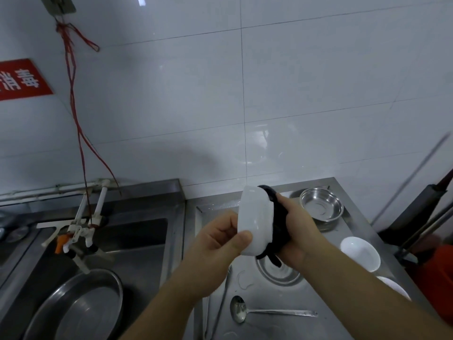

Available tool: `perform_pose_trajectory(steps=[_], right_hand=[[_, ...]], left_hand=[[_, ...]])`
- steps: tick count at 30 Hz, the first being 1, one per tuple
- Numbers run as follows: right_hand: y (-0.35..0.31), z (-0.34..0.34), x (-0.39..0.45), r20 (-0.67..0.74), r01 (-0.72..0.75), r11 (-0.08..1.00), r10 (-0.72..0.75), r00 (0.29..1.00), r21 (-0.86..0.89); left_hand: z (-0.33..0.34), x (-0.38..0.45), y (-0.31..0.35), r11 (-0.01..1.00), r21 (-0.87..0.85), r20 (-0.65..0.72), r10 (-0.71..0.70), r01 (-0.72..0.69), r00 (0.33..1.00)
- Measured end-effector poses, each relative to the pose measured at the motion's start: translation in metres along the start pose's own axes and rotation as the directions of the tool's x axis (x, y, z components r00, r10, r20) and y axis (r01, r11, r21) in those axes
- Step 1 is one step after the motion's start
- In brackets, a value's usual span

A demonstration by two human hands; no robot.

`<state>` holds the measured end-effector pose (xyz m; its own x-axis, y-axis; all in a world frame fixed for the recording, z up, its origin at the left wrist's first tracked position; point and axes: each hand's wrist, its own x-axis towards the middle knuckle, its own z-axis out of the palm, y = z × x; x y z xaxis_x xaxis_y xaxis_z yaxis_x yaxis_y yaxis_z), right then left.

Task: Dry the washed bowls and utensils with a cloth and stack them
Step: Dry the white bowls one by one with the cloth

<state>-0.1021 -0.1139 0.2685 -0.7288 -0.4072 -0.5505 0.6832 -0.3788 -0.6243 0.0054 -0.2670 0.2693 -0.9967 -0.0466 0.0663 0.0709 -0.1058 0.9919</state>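
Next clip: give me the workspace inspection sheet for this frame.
Surface: steel counter, wet patches.
Job's things: white bowl held on edge; black cloth pressed inside it; steel bowl at the back; two white bowls at the right edge; steel ladle, chopsticks lying flat.
Clutter: steel basin in the sink.
Grippers: left hand grips the white bowl; right hand holds the cloth.
Cables: red string down the wall to the tap.
Surroundings: white tiles, red sign.

Steel tabletop point(326, 325) carries: steel bowl point(321, 204) far right, white bowl point(359, 253) right, spoon point(269, 312) near, steel dish point(278, 272) centre.
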Motion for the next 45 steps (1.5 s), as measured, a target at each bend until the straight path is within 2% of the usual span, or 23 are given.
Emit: perform_pose_trajectory(steps=[4,7,11,14,16,19,22,25,28,31,34,36,39,43,45], right_hand=[[0.008,-0.005,-0.007,0.037,-0.076,0.996,0.074,0.997,0.049],[0.006,-0.005,-0.006,0.039,-0.034,0.999,0.033,0.999,0.035],[-0.009,-0.006,0.000,-0.036,0.055,0.993,-0.059,0.998,-0.106],[-0.018,-0.005,0.003,-0.034,0.120,0.966,-0.131,0.991,-0.228],[-0.020,-0.003,0.005,-0.030,0.156,0.958,-0.168,0.985,-0.242],[-0.016,0.002,0.003,-0.073,0.088,0.981,-0.102,0.992,-0.175],[-0.008,0.004,-0.001,-0.040,-0.008,0.997,0.005,0.999,-0.077],[0.001,0.004,-0.005,-0.025,-0.006,1.000,0.005,1.000,-0.019],[0.003,0.004,-0.005,-0.067,0.020,1.000,-0.021,0.998,-0.022],[-0.005,0.003,-0.005,-0.133,0.068,0.992,-0.082,0.988,-0.104],[-0.012,0.002,-0.008,-0.161,0.147,0.975,-0.174,0.971,-0.170],[-0.012,0.003,-0.010,-0.159,0.169,0.972,-0.196,0.968,-0.165],[-0.006,0.004,-0.010,-0.139,0.122,0.989,-0.133,0.981,-0.086],[0.007,0.004,-0.009,-0.130,0.082,0.997,-0.080,0.988,0.005],[0.010,0.003,-0.008,-0.167,0.079,0.997,-0.075,0.983,0.022]], left_hand=[[0.012,0.002,-0.001,0.999,0.042,-0.003,0.008,-0.008,1.000],[0.016,0.009,0.001,0.994,0.108,0.005,0.007,-0.008,1.000],[0.013,0.018,0.014,0.995,-0.053,-0.020,-0.090,0.088,0.996],[0.013,0.025,0.034,0.957,-0.211,-0.076,-0.218,0.198,0.973],[0.012,0.027,0.040,0.950,-0.238,-0.101,-0.233,0.204,0.967],[0.014,0.025,0.039,0.974,-0.163,-0.044,-0.165,0.155,0.985],[0.016,0.021,0.025,0.997,0.000,-0.061,-0.073,0.073,0.995],[0.018,0.016,0.006,0.984,0.177,-0.067,-0.004,0.015,0.998],[0.020,0.012,-0.001,0.978,0.211,-0.044,-0.003,0.012,0.999],[0.020,0.012,0.004,0.995,0.096,-0.027,-0.027,0.030,0.999],[0.018,0.021,0.022,0.955,-0.234,-0.103,-0.212,0.184,0.972],[0.014,0.025,0.029,0.930,-0.292,-0.102,-0.264,0.225,0.959],[0.020,0.020,0.025,0.964,-0.205,-0.064,-0.183,0.166,0.981],[0.029,0.012,0.007,0.987,0.159,-0.085,0.004,0.010,0.996],[0.030,0.011,0.003,0.959,0.284,-0.077,0.022,0.001,0.997]])
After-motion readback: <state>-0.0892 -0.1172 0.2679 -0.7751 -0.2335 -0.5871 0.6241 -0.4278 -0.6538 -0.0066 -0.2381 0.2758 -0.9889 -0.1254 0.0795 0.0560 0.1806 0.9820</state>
